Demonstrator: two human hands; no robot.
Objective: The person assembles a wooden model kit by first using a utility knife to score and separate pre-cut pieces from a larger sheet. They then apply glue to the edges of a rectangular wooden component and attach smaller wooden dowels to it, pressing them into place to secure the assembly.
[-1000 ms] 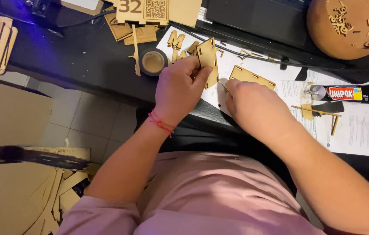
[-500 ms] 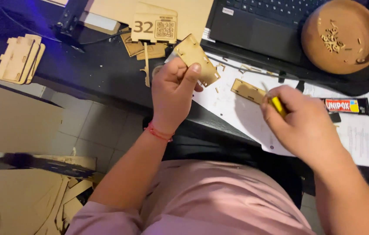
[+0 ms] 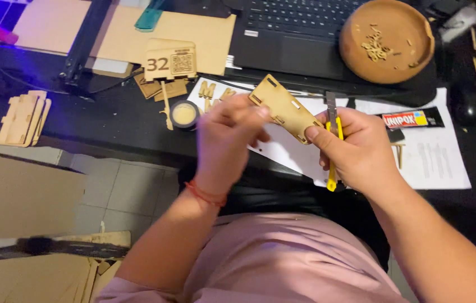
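Dark tabletop (image 3: pixel 109 120) fills the upper view, with a laptop (image 3: pixel 300 33) and a brown bowl (image 3: pixel 387 39) at twelve to one o'clock. Left hand (image 3: pixel 229 140) pinches a slotted wooden panel (image 3: pixel 285 109) by its ten o'clock end; the panel's long axis runs from ten to four o'clock. Right hand (image 3: pixel 361 148), at the panel's four o'clock end, is closed around a yellow utility knife (image 3: pixel 333 146), thumb touching the panel's lower corner. A glue tube (image 3: pixel 412 119) lies at three o'clock.
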